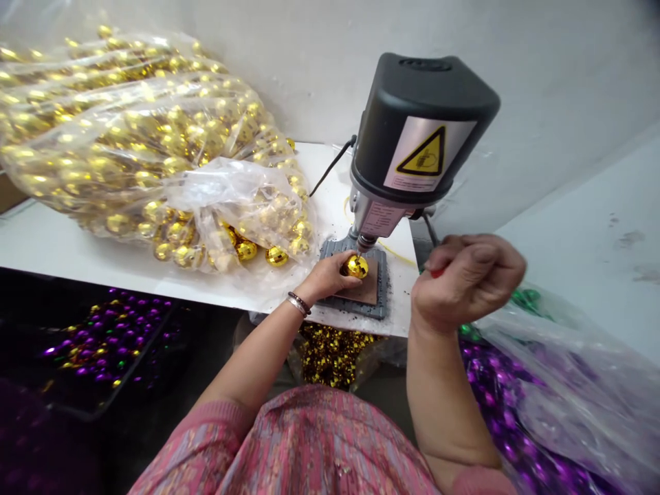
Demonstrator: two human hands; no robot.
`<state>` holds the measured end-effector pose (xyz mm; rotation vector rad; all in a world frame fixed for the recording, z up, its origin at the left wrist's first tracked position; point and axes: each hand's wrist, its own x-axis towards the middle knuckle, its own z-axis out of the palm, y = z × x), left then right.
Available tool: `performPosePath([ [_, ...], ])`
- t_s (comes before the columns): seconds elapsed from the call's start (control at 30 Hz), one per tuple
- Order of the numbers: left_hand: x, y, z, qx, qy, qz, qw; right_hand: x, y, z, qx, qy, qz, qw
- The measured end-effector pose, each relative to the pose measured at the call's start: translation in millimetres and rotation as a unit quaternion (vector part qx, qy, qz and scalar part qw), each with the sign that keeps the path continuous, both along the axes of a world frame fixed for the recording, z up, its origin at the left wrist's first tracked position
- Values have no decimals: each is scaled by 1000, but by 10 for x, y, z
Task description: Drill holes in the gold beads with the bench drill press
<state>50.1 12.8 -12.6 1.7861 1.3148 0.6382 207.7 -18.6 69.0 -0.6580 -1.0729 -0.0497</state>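
A black and silver bench drill (423, 130) with a yellow warning triangle stands on the white table. Under its chuck, my left hand (333, 275) grips a shiny gold ball (357, 266) between thumb and fingers. The ball rests over a brown board (364, 289) on the drill's grey base (382, 275). The drill tip meets or nearly meets the top of the ball. To the right of the drill, my right hand (469, 275) is closed around the drill's lever (430, 229), with a bit of red showing at the fist.
A large clear bag of gold balls (155, 137) covers the table's left part. Gold pieces (335, 354) lie below the front edge. Purple and green balls (515, 412) in plastic sit at the right, and a dark bin (108, 337) of mixed balls at lower left.
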Motion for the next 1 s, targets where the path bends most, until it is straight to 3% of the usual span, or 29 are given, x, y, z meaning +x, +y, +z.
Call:
performPosePath([
  [0.13, -6, -75, -10, 12, -12, 24, 1000, 70, 143, 466, -4, -30, 3, 1000],
  [0.2, -44, -155, -22, 26, -20, 22, 999, 119, 222, 615, -21, -54, 15, 998],
  [0.4, -282, -543, 2, 50, -34, -67, 996, 138, 277, 682, -24, -38, 55, 997],
  [0.57, -501, -791, 56, -29, 11, -182, 983, 80, 182, 748, -73, 4, 81, 994],
  [0.63, -614, -770, 45, -10, 29, -117, 993, 65, 138, 771, -103, 22, 86, 991],
  [0.7, -754, -668, 22, 50, 54, 40, 996, 54, 104, 775, -123, 45, 94, 987],
  [0.8, -970, -436, -5, 126, 136, 291, 939, 48, 83, 755, -125, 58, 96, 986],
  [0.87, -1076, -293, -15, 120, 193, 345, 910, 54, 88, 735, -110, 37, 91, 989],
  [1.0, -1136, -133, -48, 25, 222, 321, 920, 79, 120, 697, -79, 0, 83, 993],
])
